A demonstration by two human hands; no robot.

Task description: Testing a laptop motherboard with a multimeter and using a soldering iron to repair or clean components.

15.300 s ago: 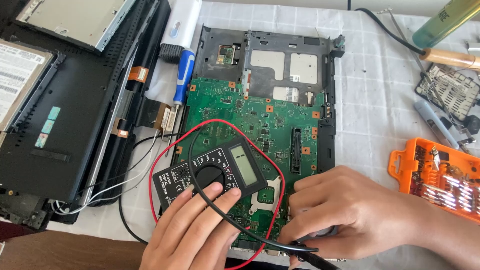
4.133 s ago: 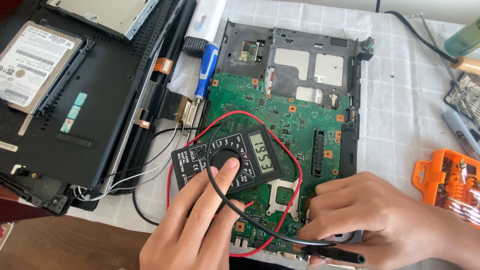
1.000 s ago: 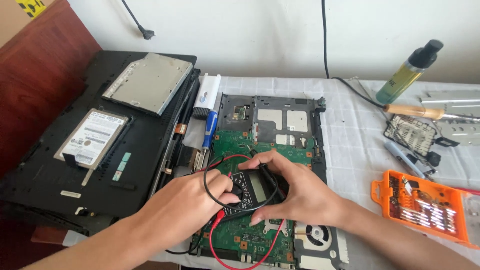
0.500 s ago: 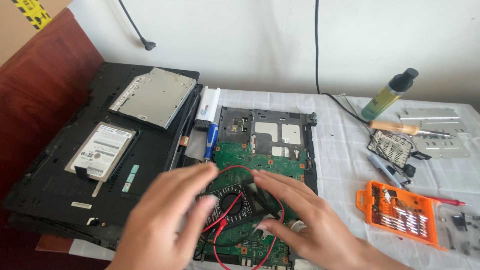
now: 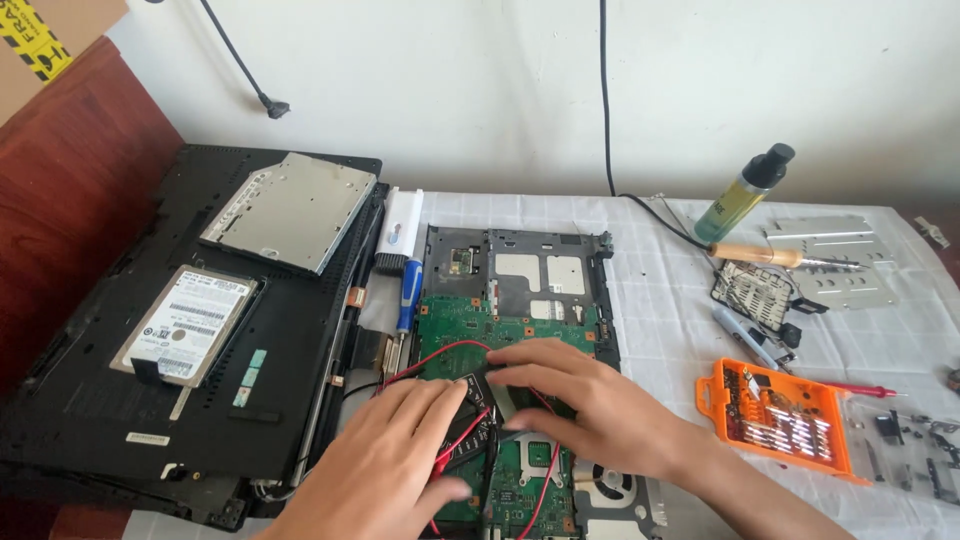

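Fingers (image 5: pixel 455 400) of the left hand (image 5: pixel 385 455) and the right hand (image 5: pixel 590 400) are spread flat over a black meter (image 5: pixel 478 425), covering rather than gripping it. The meter is laid on the green board (image 5: pixel 465 325) amid red leads (image 5: pixel 440 352), on the counter (image 5: pixel 660 300).

Plain white wall (image 5: pixel 480 90) behind, evenly daylit. Below it, table under white checked cloth (image 5: pixel 660 300). Left of the cloth, dark reddish wooden panel (image 5: pixel 70 170). Two black cables (image 5: pixel 603 100) hanging down the wall above the cloth. Cardboard corner with yellow-black tape (image 5: pixel 40 25) at top left.
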